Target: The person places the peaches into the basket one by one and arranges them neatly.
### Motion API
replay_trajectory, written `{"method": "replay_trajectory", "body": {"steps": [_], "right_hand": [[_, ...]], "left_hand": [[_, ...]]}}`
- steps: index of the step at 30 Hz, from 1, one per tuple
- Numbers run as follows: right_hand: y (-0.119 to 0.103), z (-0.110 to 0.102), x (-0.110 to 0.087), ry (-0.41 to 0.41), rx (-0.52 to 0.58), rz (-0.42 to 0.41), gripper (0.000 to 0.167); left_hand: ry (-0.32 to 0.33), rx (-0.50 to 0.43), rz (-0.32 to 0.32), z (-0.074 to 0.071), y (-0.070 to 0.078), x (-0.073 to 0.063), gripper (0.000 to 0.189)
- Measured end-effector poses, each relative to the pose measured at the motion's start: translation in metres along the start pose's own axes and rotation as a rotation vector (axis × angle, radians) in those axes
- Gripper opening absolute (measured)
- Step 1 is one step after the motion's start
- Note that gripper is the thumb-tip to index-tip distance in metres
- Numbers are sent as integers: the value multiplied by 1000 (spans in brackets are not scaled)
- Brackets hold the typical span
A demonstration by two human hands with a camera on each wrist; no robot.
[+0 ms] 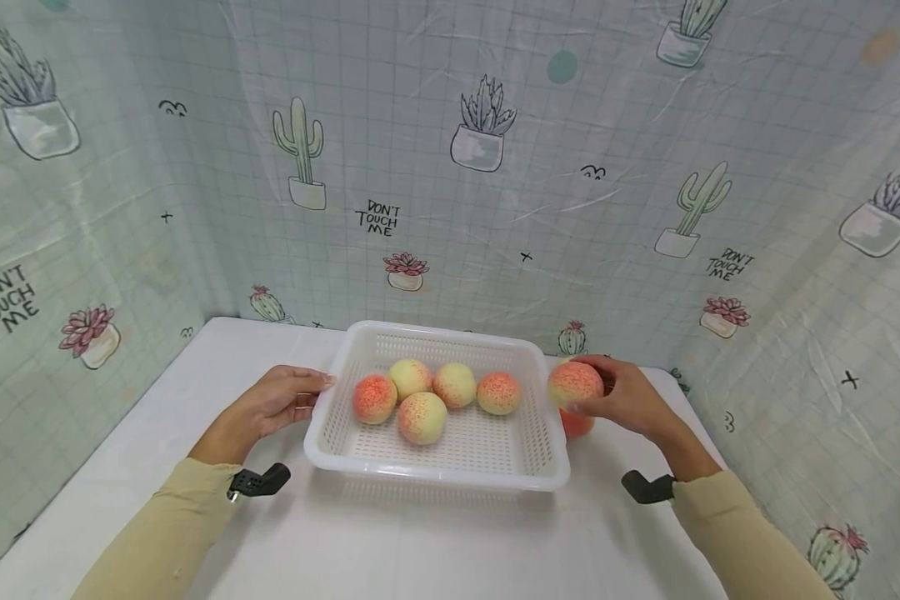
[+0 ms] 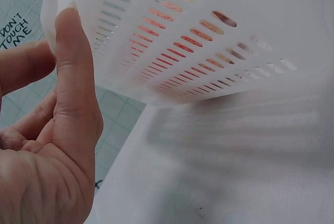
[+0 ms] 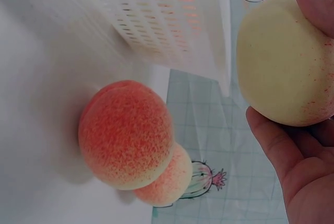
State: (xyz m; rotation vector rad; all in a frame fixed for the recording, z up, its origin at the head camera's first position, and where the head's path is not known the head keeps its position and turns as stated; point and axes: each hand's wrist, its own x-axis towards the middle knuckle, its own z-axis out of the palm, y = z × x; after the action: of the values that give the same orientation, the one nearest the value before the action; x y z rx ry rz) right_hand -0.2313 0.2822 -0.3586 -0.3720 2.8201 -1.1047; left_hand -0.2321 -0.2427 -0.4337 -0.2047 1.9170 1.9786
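A white plastic basket [image 1: 450,475] with slotted walls stands on the table, holding several peaches, among them a red-speckled one [image 1: 375,398] and a pale one [image 1: 422,418]. My left hand [image 1: 281,398] holds its left rim, thumb against the rim in the left wrist view. Just off the right rim, my right hand [image 1: 630,398] grips a peach [image 3: 284,62] between thumb and fingers, raised above the table. Below it, a red peach [image 3: 125,135] lies on the table, with another peach [image 3: 169,179] partly hidden behind it.
The white table [image 1: 420,550] ends at cloth walls [image 1: 420,167] printed with cacti, at the back and both sides. Both wrists carry a black camera mount, one on the left [image 1: 261,481] and one on the right [image 1: 647,487].
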Motion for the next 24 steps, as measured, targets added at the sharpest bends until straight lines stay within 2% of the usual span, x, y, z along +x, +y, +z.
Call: {"method": "replay_trajectory", "body": {"steps": [9,24], "right_hand": [[-6,6,4,-10,-5,-36,78],[-23,14,9,-55,1,-31,78]], "left_hand": [[6,0,6,1,-2,0,59],[15,6,-1,2,1,-2,60]]}}
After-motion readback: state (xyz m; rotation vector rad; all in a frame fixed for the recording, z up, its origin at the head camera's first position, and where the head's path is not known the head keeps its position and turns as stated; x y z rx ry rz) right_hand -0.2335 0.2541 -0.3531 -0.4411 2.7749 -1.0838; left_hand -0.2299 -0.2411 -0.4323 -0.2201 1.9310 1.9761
